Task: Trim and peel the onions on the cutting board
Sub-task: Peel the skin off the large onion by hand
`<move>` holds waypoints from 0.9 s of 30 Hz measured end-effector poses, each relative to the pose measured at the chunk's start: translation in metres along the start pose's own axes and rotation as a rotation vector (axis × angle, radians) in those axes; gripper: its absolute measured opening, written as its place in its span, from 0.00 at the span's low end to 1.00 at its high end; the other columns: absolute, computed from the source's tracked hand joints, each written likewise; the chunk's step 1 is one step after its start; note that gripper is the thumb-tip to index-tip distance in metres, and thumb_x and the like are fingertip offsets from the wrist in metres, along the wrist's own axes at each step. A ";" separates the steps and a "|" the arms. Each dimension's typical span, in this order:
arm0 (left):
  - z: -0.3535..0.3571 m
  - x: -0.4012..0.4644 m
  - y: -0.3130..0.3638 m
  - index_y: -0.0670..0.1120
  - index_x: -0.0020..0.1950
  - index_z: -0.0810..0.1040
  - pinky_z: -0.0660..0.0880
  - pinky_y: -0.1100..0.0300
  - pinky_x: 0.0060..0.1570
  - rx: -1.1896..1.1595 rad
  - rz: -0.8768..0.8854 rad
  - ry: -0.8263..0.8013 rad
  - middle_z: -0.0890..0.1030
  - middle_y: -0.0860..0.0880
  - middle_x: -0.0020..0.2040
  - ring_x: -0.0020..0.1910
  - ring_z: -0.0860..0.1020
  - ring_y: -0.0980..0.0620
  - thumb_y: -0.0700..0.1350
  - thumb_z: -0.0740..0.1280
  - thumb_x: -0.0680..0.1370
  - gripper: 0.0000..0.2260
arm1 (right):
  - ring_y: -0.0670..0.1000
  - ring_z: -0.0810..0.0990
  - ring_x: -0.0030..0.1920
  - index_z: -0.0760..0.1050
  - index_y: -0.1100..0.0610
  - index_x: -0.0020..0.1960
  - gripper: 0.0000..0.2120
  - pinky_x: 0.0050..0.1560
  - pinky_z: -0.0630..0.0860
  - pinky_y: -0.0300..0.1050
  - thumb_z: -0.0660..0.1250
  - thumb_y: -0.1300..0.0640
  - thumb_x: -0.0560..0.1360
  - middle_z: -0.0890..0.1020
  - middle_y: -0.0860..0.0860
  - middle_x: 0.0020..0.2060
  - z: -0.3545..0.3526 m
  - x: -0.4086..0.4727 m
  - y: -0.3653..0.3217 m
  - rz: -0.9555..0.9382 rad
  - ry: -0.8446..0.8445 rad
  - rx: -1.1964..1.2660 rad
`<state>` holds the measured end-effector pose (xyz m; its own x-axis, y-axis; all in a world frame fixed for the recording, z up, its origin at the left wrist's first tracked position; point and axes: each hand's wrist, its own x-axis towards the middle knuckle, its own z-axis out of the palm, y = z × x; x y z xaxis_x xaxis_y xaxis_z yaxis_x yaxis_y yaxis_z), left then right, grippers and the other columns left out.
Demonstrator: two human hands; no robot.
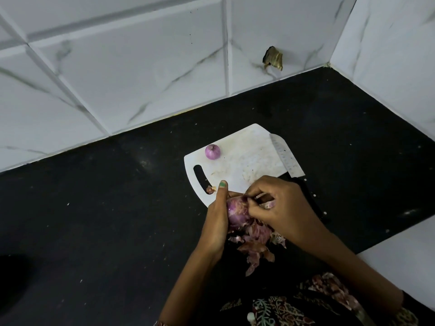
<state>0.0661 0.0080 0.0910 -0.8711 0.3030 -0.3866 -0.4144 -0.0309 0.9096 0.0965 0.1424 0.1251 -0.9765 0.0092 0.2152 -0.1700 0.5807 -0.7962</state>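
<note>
My left hand (217, 216) grips a purple onion (236, 214) just off the near edge of the white cutting board (244, 158). My right hand (280, 208) pinches a strip of the onion's skin at its top. A heap of peeled skins (255, 243) lies on the counter under my hands. A second onion (212, 152), purple and smooth, sits at the board's far left corner. A knife (286, 158) lies along the board's right edge, and my right hand hides part of its dark handle.
The black counter (117, 208) runs to white tiled walls at the back and right. A small onion scrap (210, 189) lies by the board's handle slot. A brown fragment (273, 58) sticks to the back wall.
</note>
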 end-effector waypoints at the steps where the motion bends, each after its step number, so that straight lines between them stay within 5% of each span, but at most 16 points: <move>1: -0.001 0.000 0.000 0.51 0.36 0.84 0.77 0.48 0.56 0.014 0.003 0.004 0.85 0.42 0.42 0.45 0.84 0.45 0.62 0.50 0.80 0.28 | 0.45 0.80 0.39 0.80 0.58 0.40 0.02 0.40 0.78 0.44 0.69 0.61 0.68 0.81 0.48 0.37 -0.002 -0.001 0.000 0.012 -0.013 0.035; 6: -0.002 0.003 0.004 0.50 0.35 0.83 0.77 0.49 0.52 0.094 0.001 0.041 0.85 0.44 0.39 0.40 0.83 0.48 0.62 0.50 0.81 0.28 | 0.45 0.79 0.43 0.79 0.57 0.45 0.12 0.44 0.76 0.43 0.72 0.50 0.66 0.79 0.45 0.40 0.001 -0.001 -0.002 0.013 -0.094 -0.016; 14: -0.002 0.001 0.005 0.47 0.41 0.84 0.76 0.47 0.57 0.155 -0.003 0.027 0.86 0.44 0.42 0.45 0.84 0.48 0.62 0.50 0.81 0.29 | 0.46 0.78 0.40 0.79 0.59 0.42 0.09 0.41 0.78 0.49 0.72 0.55 0.65 0.79 0.48 0.38 0.001 0.000 0.003 0.006 -0.107 -0.031; 23: -0.002 0.000 0.006 0.47 0.41 0.84 0.75 0.49 0.59 0.156 -0.032 0.041 0.86 0.45 0.41 0.45 0.84 0.50 0.63 0.49 0.80 0.30 | 0.46 0.81 0.40 0.81 0.60 0.42 0.02 0.42 0.81 0.45 0.70 0.65 0.70 0.82 0.49 0.38 0.003 -0.002 0.007 0.055 -0.019 0.079; 27: -0.003 0.001 0.006 0.47 0.42 0.84 0.75 0.49 0.58 0.135 -0.020 0.081 0.86 0.45 0.41 0.45 0.84 0.50 0.65 0.49 0.79 0.31 | 0.43 0.82 0.46 0.81 0.57 0.49 0.10 0.47 0.80 0.43 0.74 0.54 0.70 0.83 0.46 0.44 0.006 -0.008 0.005 0.038 -0.025 0.091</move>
<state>0.0618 0.0053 0.0956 -0.8836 0.2238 -0.4112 -0.3977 0.1047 0.9115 0.1025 0.1401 0.1158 -0.9853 0.0087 0.1708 -0.1432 0.5036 -0.8520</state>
